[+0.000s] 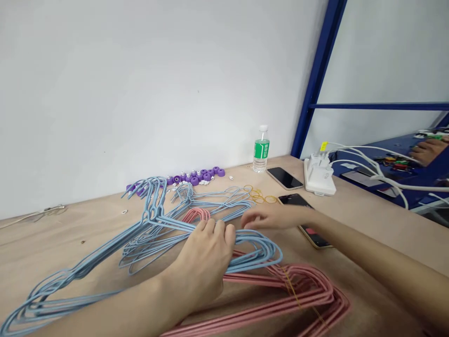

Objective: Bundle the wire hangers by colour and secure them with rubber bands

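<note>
My left hand (210, 250) is closed around the wires of a bundle of blue wire hangers (121, 236), whose hooks stand up to the left. Just right of it, over the bundle's far edge, is my right hand (261, 217). Its fingers are loosely curled with a gap to the thumb, and I see nothing between them. Pink wire hangers (308, 276) lie under and in front of the blue ones, with a yellow rubber band (293, 288) around them. Behind is another group of blue hangers (210, 201). Loose yellow rubber bands (257, 194) lie beyond my right hand.
Purple caps (194, 180) and small white pieces line the wall. A water bottle (261, 150) stands at the back. One phone (285, 178) lies right of it; another (317, 238) is partly under my right forearm. A power strip (319, 175) trails white cables. Another person's hand (430, 150) shows far right.
</note>
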### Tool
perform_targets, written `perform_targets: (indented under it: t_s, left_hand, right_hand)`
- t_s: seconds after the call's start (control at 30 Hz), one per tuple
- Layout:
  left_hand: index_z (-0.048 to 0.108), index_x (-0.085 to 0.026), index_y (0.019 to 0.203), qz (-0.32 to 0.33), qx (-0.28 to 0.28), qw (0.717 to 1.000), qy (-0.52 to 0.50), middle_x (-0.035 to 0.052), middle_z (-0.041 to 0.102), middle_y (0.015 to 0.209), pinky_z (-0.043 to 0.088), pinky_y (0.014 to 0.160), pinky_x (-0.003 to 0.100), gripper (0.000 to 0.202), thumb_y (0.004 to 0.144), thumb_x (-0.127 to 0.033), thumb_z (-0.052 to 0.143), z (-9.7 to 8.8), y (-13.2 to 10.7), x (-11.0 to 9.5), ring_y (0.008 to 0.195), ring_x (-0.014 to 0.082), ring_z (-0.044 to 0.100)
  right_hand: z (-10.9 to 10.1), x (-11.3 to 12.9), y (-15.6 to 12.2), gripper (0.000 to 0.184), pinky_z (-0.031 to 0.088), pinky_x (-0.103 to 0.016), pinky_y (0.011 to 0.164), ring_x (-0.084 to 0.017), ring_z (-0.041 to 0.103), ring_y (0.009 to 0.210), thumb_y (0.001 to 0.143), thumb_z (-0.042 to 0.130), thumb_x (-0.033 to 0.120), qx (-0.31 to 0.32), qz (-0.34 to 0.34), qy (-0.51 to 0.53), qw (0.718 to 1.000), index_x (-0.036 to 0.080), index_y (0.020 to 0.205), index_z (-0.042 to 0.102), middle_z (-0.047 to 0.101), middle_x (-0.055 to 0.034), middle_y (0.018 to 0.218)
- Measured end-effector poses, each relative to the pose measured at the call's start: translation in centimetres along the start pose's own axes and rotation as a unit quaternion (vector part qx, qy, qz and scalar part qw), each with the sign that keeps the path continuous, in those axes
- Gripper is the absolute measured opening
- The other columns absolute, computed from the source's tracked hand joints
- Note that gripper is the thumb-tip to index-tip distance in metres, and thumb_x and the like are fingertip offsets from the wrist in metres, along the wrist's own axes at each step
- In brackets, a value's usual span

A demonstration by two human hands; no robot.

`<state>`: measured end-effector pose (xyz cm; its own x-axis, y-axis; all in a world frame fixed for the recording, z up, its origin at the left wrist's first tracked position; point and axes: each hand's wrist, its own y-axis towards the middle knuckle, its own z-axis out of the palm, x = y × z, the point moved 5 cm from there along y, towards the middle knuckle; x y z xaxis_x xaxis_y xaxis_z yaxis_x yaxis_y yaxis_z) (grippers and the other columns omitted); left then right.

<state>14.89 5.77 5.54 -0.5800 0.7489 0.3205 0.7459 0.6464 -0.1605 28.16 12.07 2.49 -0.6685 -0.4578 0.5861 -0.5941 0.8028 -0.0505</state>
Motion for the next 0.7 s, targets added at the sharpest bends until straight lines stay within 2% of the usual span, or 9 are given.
perform_targets:
  t_s: [0.07,0.17,0.3,0.5,0.7]
  left_hand:
    - [0.048,-0.01,0.094,-0.009,0.005,1.0,0.0,0.0134,0.054,0.089,0.044,0.075,0.041,0.032,0.062,-0.012,0.055,0.2,0.2,-0.1,0.085,0.0277,0.052]
    - [0.048,-0.01,0.094,-0.03,-0.001,1.0,-0.011,0.0138,0.054,0.09,0.044,0.075,0.04,0.034,0.061,-0.008,0.053,0.6,0.9,-0.3,0.086,0.0273,0.051]
    - [0.047,-0.011,0.096,-0.05,0.005,0.997,-0.059,0.0136,0.054,0.092,0.044,0.076,0.039,0.037,0.06,-0.007,0.053,1.7,2.0,-0.7,0.086,0.026,0.052]
    - [0.047,-0.011,0.094,-0.061,0.01,0.994,-0.094,0.0133,0.054,0.092,0.043,0.076,0.04,0.035,0.06,-0.009,0.053,3.0,2.6,-0.9,0.086,0.0274,0.051]
    - [0.048,-0.011,0.094,-0.07,0.012,0.989,-0.129,0.0141,0.055,0.092,0.043,0.077,0.042,0.031,0.063,-0.011,0.053,2.6,2.2,-0.7,0.088,0.0288,0.052]
  right_hand:
    - [-1.9,-2.4,0.3,0.014,0.047,-0.028,0.074,-0.016,0.06,0.079,0.082,0.051,0.023,-0.025,0.069,-0.049,0.996,0.015,0.083,0.063,0.065,-0.0035,0.083]
    - [-4.0,-6.3,0.7,0.018,0.045,-0.032,0.075,-0.019,0.059,0.081,0.083,0.045,0.015,-0.087,0.161,-0.114,0.976,0.011,0.081,0.063,0.065,-0.0076,0.081]
    - [-3.3,-9.3,1.5,0.017,0.047,-0.033,0.074,-0.014,0.059,0.079,0.085,0.049,0.025,-0.087,0.217,-0.165,0.958,0.012,0.083,0.06,0.063,-0.0035,0.084]
    - [-2.0,-9.8,2.0,0.021,0.047,-0.034,0.077,-0.014,0.057,0.086,0.086,0.048,0.031,-0.079,0.233,-0.199,0.949,0.014,0.093,0.058,0.06,-0.0042,0.096]
    - [-3.1,-9.4,1.4,0.018,0.046,-0.033,0.075,-0.014,0.057,0.082,0.086,0.048,0.028,-0.105,0.244,-0.204,0.942,0.014,0.085,0.059,0.061,-0.0038,0.089]
